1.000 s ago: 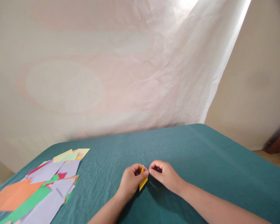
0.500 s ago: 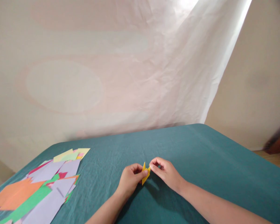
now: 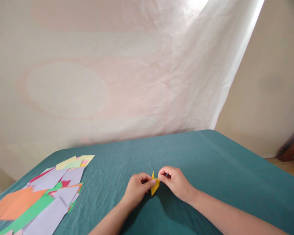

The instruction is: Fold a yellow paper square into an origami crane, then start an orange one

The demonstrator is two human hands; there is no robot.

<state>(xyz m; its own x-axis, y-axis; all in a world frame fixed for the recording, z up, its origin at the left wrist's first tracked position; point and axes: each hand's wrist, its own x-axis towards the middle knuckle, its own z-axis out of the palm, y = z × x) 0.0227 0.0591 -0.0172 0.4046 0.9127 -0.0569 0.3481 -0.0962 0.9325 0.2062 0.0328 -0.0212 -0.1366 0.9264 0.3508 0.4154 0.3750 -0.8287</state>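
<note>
A small yellow folded paper piece (image 3: pixel 155 187) with a pointed tip sticking up is held just above the table. My left hand (image 3: pixel 138 189) pinches it from the left between thumb and fingers. On the other side, my right hand (image 3: pixel 175 181) has its thumb and index finger pressed together at the paper's upper right corner. The fingertips of the right hand cover that corner, and part of the paper lies hidden behind the left thumb.
Loose coloured paper sheets, among them orange (image 3: pixel 22 204), green (image 3: pixel 35 209) and lilac (image 3: pixel 51 213), lie overlapping on the left of the table. A dark green cloth (image 3: pixel 186 153) covers the table. Behind it hangs a pale sheet (image 3: pixel 137 81).
Both hands and the yellow paper have shifted slightly right and down. The paper's upper right point, which stood out before, is now mostly covered by the right fingertips.
</note>
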